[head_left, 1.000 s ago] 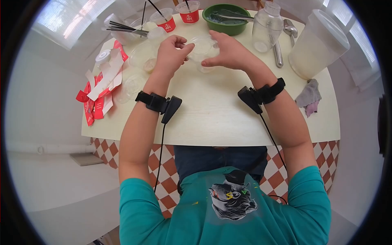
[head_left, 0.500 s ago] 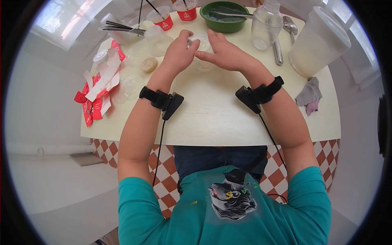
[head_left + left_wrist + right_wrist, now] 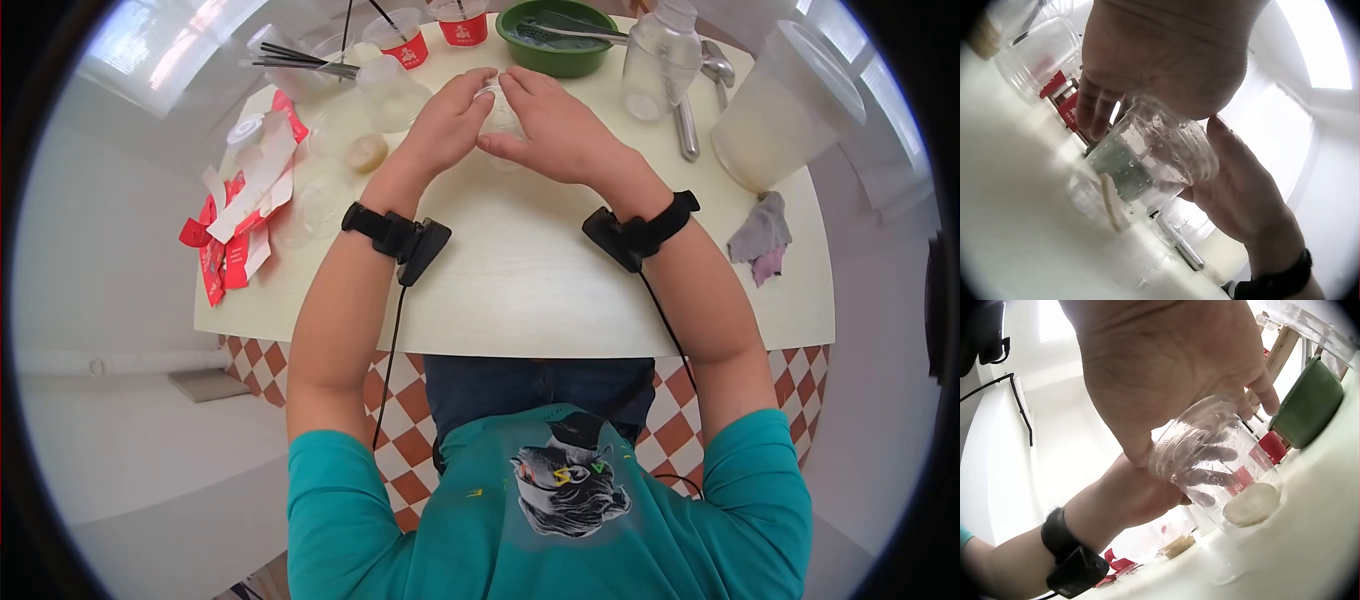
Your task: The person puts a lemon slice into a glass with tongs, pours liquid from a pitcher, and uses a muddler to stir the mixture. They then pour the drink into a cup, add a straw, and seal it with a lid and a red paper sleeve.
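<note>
A clear plastic cup (image 3: pixel 1132 169) with a wet, ridged rim stands on the table between my hands. A pale round slice (image 3: pixel 1252 504) lies in its bottom. My left hand (image 3: pixel 445 125) is at the cup's left side, palm close over the rim, fingers reaching forward past it. My right hand (image 3: pixel 555 125) mirrors it on the right, its thumb along the near side and fairly straight fingers toward the far side. The fingertips of both hands nearly meet beyond the cup in the head view. Much of the rim is hidden under the palms.
Left: torn red-and-white packaging (image 3: pixel 250 205), clear lids (image 3: pixel 320 205), another pale round piece (image 3: pixel 367 153) and dark straws (image 3: pixel 305 62). Behind: red-labelled cups (image 3: pixel 405 50) and a green basin (image 3: pixel 557 60). Right: a glass jar (image 3: pixel 655 75), a tall pitcher (image 3: pixel 775 120) and a cloth (image 3: pixel 760 235).
Both hands have come closer together around the cup; earlier they were apart, with its round top showing between them. The left hand has shifted right and forward.
</note>
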Tool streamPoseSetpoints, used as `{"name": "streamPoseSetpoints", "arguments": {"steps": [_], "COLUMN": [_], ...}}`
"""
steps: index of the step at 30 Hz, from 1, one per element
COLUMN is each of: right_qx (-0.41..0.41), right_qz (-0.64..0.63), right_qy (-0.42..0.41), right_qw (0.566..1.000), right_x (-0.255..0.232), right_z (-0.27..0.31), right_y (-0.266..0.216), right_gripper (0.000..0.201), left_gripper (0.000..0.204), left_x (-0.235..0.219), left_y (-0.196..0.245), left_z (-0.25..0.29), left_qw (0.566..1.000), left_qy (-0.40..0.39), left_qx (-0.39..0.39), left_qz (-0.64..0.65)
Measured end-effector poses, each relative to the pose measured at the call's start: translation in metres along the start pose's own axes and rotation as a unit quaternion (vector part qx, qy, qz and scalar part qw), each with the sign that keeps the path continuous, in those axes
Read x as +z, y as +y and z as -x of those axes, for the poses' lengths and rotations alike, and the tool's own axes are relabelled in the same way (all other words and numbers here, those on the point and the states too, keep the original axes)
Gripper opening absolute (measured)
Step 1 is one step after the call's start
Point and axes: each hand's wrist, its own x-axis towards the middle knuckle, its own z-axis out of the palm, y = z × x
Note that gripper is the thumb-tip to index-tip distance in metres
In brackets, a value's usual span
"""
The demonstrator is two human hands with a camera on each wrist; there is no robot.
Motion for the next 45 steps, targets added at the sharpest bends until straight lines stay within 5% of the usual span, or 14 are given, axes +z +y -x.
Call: {"name": "streamPoseSetpoints", "arguments": {"steps": [8,14,16,19,23,35,45], "right_qx": [0.046,0.05,0.052,0.053,0.057,0.055,0.071], "right_qz": [-0.03,-0.03,-0.032,-0.029,-0.039,-0.044,-0.056], "right_qy": [-0.035,-0.04,-0.042,-0.045,-0.05,-0.052,-0.068], "right_qw": [0.998,0.997,0.997,0.997,0.996,0.996,0.994], "right_x": [-0.009,-0.009,-0.01,-0.01,-0.011,-0.013,-0.014], "right_z": [-0.001,-0.002,-0.001,-0.001,0.0,0.0,0.0], "right_y": [-0.007,-0.008,-0.008,-0.01,-0.011,-0.011,-0.011], "right_gripper": [0.085,0.083,0.083,0.082,0.082,0.083,0.082], "left_gripper": [0.048,0.038,0.039,0.042,0.043,0.034,0.022], "left_x": [-0.052,-0.172,-0.215,-0.245,-0.264,-0.274,-0.284], "left_y": [0.018,-0.012,-0.043,-0.066,-0.094,-0.123,-0.077], "left_z": [-0.011,-0.024,-0.024,-0.014,-0.016,-0.043,-0.04], "left_qw": [0.993,0.934,0.896,0.856,0.828,0.867,0.881], "left_qy": [0.089,0.302,0.364,0.463,0.489,0.401,0.45], "left_qx": [0.052,-0.018,-0.101,-0.212,-0.272,-0.289,-0.147], "left_qz": [-0.059,-0.189,-0.235,-0.091,-0.03,-0.066,0.007]}}
